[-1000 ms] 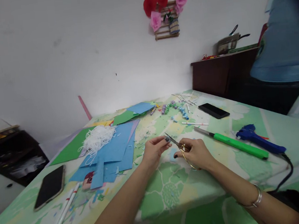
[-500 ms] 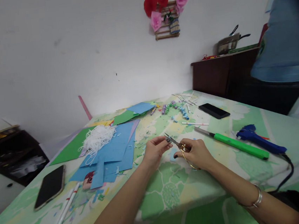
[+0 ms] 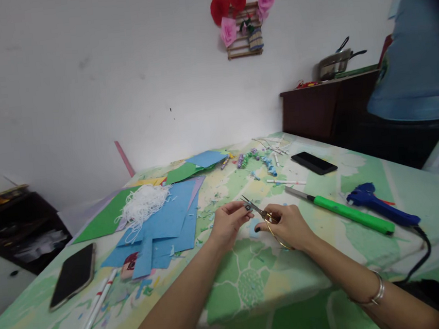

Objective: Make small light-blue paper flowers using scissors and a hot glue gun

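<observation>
My right hand (image 3: 287,225) grips small gold-handled scissors (image 3: 260,212), blades parted and pointing up-left. My left hand (image 3: 228,222) pinches something tiny at the blade tips; I cannot make out what it is. Both hands hover just above the green patterned table (image 3: 254,280) near its middle. Paper scraps lie scattered under them.
Blue and green paper sheets (image 3: 162,219) with a white shredded pile (image 3: 142,203) lie left. Phones rest at the left (image 3: 74,274) and far right (image 3: 314,162). A green-handled cutter (image 3: 344,212), blue glue gun (image 3: 381,206), pens (image 3: 89,322) and curled paper strips (image 3: 258,160) lie around.
The left fingers have shifted very slightly at the scissor tips; otherwise both hands stay in place.
</observation>
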Motion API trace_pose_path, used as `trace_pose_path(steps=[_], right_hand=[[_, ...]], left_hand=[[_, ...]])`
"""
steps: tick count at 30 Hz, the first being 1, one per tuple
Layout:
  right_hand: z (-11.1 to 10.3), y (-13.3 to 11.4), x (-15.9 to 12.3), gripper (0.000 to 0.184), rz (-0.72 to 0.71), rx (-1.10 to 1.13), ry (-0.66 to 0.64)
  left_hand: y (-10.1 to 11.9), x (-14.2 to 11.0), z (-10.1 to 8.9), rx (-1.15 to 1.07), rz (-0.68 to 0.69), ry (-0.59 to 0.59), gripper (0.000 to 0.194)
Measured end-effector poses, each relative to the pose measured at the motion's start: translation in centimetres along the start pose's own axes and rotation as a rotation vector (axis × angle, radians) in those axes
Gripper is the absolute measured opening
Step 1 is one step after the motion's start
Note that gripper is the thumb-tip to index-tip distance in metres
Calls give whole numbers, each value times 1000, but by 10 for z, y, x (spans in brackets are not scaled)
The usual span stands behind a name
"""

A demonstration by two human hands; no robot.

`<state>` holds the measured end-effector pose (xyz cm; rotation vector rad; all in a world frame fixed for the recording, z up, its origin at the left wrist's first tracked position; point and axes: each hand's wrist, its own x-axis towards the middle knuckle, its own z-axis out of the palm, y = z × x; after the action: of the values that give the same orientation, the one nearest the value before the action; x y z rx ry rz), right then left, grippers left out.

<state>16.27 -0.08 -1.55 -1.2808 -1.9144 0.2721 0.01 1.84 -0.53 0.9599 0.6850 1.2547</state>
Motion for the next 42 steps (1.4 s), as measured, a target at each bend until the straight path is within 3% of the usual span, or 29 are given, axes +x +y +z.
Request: trace_pose_path(steps=[42], right_hand=[[-1,-1,1,33,51,-9,6]], left_hand=[[5,5,-6,47,43,50,18]])
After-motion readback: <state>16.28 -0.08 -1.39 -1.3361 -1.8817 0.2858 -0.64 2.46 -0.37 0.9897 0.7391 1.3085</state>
